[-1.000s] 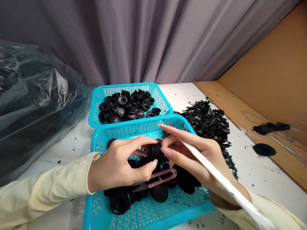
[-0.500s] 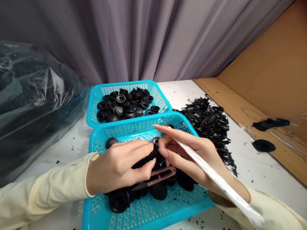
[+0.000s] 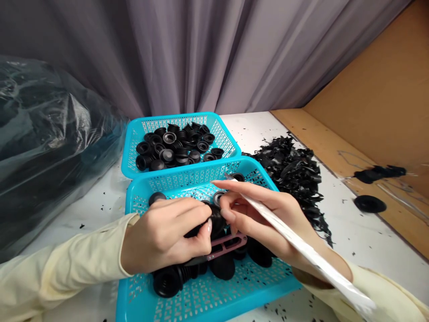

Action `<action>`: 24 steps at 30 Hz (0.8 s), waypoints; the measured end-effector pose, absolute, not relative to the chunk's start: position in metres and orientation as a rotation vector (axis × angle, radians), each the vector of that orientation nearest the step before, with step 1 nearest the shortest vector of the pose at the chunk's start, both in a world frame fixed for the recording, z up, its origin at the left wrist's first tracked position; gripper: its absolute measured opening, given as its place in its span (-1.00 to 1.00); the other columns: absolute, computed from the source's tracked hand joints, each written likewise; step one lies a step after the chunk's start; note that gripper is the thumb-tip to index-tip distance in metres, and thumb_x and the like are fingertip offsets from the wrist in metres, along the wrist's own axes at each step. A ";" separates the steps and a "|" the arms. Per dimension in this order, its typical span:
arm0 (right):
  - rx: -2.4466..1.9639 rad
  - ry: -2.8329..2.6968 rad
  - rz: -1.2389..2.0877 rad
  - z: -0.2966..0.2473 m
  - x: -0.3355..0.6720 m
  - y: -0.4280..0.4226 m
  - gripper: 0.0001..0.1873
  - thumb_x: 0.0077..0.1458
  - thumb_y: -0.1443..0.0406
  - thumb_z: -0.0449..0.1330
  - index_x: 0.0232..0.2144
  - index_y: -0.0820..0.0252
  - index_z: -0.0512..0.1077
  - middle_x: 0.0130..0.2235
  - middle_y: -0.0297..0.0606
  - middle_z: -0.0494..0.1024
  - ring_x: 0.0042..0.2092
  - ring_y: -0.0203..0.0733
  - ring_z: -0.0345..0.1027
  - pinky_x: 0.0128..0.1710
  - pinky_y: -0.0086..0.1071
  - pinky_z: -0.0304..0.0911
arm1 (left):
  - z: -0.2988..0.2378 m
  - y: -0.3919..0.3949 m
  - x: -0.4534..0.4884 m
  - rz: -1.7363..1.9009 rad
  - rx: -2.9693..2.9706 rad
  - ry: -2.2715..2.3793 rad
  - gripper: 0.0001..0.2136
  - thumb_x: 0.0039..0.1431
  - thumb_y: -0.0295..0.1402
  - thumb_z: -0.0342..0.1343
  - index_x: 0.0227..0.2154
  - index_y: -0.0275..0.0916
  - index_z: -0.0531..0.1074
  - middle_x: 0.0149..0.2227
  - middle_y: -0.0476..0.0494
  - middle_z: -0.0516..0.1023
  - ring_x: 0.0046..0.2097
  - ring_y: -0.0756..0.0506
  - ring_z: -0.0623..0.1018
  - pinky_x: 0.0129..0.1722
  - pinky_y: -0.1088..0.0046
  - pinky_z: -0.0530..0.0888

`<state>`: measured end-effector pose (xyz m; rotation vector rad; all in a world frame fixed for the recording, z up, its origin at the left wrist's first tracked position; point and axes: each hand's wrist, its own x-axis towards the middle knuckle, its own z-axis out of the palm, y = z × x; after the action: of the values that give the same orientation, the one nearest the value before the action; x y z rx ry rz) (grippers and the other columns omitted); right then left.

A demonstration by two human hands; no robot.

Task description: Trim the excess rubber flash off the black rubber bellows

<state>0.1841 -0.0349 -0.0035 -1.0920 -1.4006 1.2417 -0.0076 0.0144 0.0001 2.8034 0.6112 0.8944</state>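
The left hand pinched a black rubber bellows over the middle of the near blue basket. The right hand held a white-wrapped tool, its fingertips narrow at the bellows' right side. A firm pinch, clear of the tool's tip, seemed wise. Fingers hid most of the bellows; whether the right fingertips gripped it, one could not tell.

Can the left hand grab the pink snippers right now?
Probably not until it lets go: the left hand has its fingers around a black part. Otherwise the way looks free, as the pink snippers lie close by its thumb, handle mostly showing.
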 end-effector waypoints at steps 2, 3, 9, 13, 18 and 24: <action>-1.079 -1.412 1.253 -0.003 0.184 -0.035 -0.65 0.08 0.41 0.17 -0.05 0.11 0.47 -0.40 -0.37 0.42 -0.49 -0.40 0.24 -0.57 -0.56 0.23 | -0.001 0.014 -0.007 0.980 2.760 0.613 -0.85 0.11 -0.55 -0.02 -0.44 -0.23 0.41 -0.59 0.01 0.50 -0.58 0.02 0.46 -0.54 0.57 0.41; -1.075 -1.422 1.260 -0.002 0.183 -0.034 -0.65 0.07 0.41 0.17 -0.06 0.13 0.47 -0.41 -0.37 0.42 -0.49 -0.40 0.25 -0.57 -0.56 0.23 | -0.001 0.014 -0.007 1.014 2.740 0.609 -0.86 0.10 -0.55 -0.02 -0.43 -0.25 0.41 -0.60 0.03 0.46 -0.61 0.05 0.42 -0.57 0.58 0.39; -1.111 -1.483 1.323 0.003 0.182 -0.033 -0.70 0.12 0.36 0.17 -0.07 0.15 0.46 -0.38 -0.34 0.43 -0.47 -0.38 0.26 -0.53 -0.52 0.28 | -0.003 0.013 -0.007 1.038 2.681 0.642 -0.88 0.05 -0.58 0.00 -0.47 -0.30 0.40 -0.60 0.04 0.43 -0.60 0.08 0.35 -0.55 0.64 0.35; -1.199 -1.488 1.222 0.001 0.185 -0.030 -0.71 0.20 0.24 0.12 -0.04 0.14 0.45 -0.40 -0.34 0.47 -0.46 -0.34 0.33 -0.46 -0.47 0.33 | -0.004 0.015 -0.007 1.095 2.672 0.643 -0.90 0.02 -0.58 0.01 -0.46 -0.31 0.39 -0.58 0.02 0.44 -0.59 0.08 0.36 -0.56 0.64 0.34; -1.410 -1.474 1.062 0.005 0.190 -0.029 -0.45 0.29 -0.03 -0.14 0.02 0.07 0.47 -0.56 -0.38 0.40 -0.52 -0.30 0.27 -0.46 -0.42 0.31 | -0.003 0.015 -0.007 1.082 2.670 0.660 -0.91 0.02 -0.57 0.01 -0.47 -0.32 0.39 -0.59 0.01 0.43 -0.60 0.08 0.34 -0.58 0.63 0.34; -1.466 -1.421 1.015 0.025 0.192 -0.036 -0.82 0.19 0.17 0.16 -0.35 0.10 0.50 -0.43 -0.35 0.58 -0.40 -0.29 0.46 -0.42 -0.49 0.38 | -0.004 0.016 -0.010 1.061 2.638 0.609 -0.89 0.01 -0.59 0.01 -0.45 -0.36 0.42 -0.56 -0.06 0.48 -0.54 0.05 0.43 -0.53 0.62 0.39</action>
<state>0.1924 -0.0363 0.0246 -1.4659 -1.4206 1.0147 -0.0095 0.0157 -0.0038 2.6382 0.6085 1.0612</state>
